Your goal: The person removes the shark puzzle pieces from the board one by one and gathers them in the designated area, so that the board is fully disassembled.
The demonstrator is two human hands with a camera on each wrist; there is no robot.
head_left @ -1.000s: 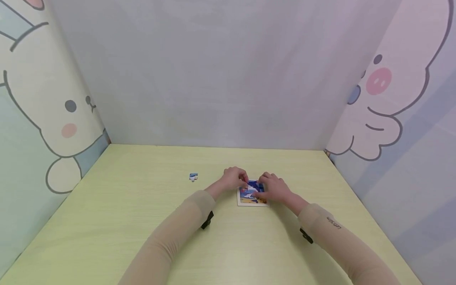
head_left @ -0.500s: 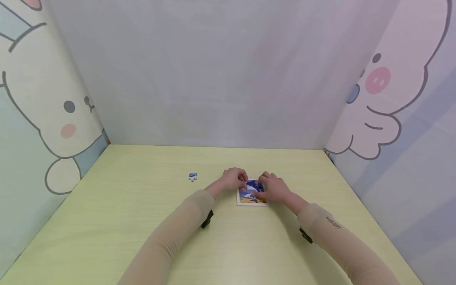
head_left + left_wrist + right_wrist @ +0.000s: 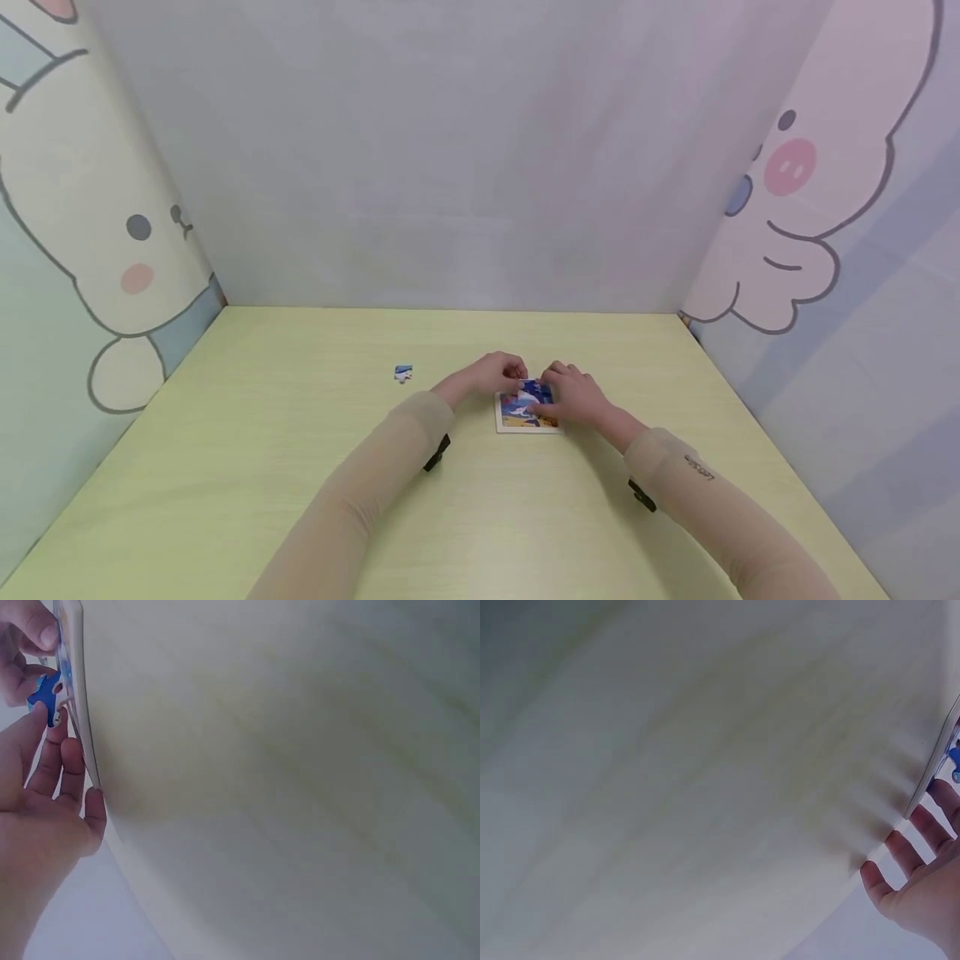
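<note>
Toward the back of the table lies a square jigsaw puzzle with a pale frame and a sea picture in blue, white and orange. My left hand is over its upper left corner. Between thumb and fingers it pinches a blue puzzle piece, seen tilted above the puzzle's surface in the left wrist view. My right hand rests at the puzzle's right side, thumb lying across the picture. Its other fingers are spread along the frame's edge and the table, as the right wrist view shows.
One loose puzzle piece, blue and white, lies on the pale yellow table left of the puzzle. A grey curtain stands behind the table's back edge. Cartoon-printed panels flank both sides.
My left fingertips have shifted slightly right over the puzzle's upper edge with the piece. The right hand stays in place on the puzzle. The head view has turned a little.
</note>
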